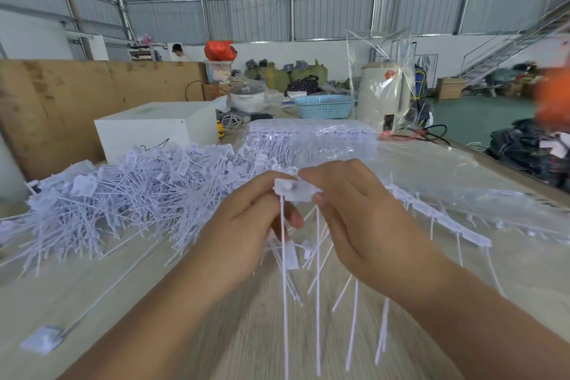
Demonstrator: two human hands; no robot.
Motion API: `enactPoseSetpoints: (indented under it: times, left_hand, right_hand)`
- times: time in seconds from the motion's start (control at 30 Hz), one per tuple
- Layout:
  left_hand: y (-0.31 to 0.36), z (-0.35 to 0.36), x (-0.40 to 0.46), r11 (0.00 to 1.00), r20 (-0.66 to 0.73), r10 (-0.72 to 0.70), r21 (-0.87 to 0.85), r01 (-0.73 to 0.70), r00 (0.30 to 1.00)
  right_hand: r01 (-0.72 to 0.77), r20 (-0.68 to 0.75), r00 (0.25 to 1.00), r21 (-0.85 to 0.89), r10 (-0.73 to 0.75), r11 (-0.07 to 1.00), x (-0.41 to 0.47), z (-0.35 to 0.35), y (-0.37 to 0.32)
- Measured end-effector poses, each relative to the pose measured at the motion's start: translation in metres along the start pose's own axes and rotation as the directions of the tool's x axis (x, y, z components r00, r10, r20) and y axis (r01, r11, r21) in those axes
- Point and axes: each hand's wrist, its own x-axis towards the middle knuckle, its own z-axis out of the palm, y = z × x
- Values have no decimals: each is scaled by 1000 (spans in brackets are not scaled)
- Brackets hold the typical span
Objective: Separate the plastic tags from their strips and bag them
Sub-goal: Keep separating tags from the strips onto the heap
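A short strip of white tags is held up above the middle of the table, approx. level w/ its long axis running left-right. It is pinched at one end by the left hand, fingers curled round it, and at the other end by the right hand, thumb and forefinger clamped on the tag head. That two-ended grip is prob. meant to let one tag be twisted or snapped off the strip. The long thin tails hang down from the strip toward the near edge, long axis roughly vertical, some fanned out to the right. A big loose pile of tags lies toward the left edge, tails pointing every way; judged to be the separated ones. Uncut strips lie along the right side on clear plastic, and packed stock in a clear bag sits toward the far edge. An upright empty bag stands at the far right corner, prob. for filling. Bagging is not yet begun.
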Motion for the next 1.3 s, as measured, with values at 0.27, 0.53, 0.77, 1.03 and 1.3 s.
enactPoseSetpoints:
  times: [0.27, 0.53, 0.77, 1.03, 1.3]
  left_hand:
    - [16, 14, -6, 971, -94, 94, -210, -112, 991]
    - [21, -9, -1, 931, -458, -12, -329, -157, 889]
    - [21, -22, 2, 872, -504, 20, -414, -262, 863]
    - [8, -7, -1, 992, -440, 94, -35, -121, 893]
    - [-1, -6, 2, 998, -447, 55, 57, -34, 893]
  right_hand:
    - [-21, -39, 999, 77, 24, 997, 2, 1, 0]
    - [-313, 40, 948, -77, 316, 947, 2, -15, 13]
    - [-577, 286, 806, 182, 518, 797, -6, -7, 33]
    - [-531, -78, 792, 399, 605, 747, 5, -14, 34]
    - [-228, -404, 799, 481, 445, 846, 15, -37, 11]
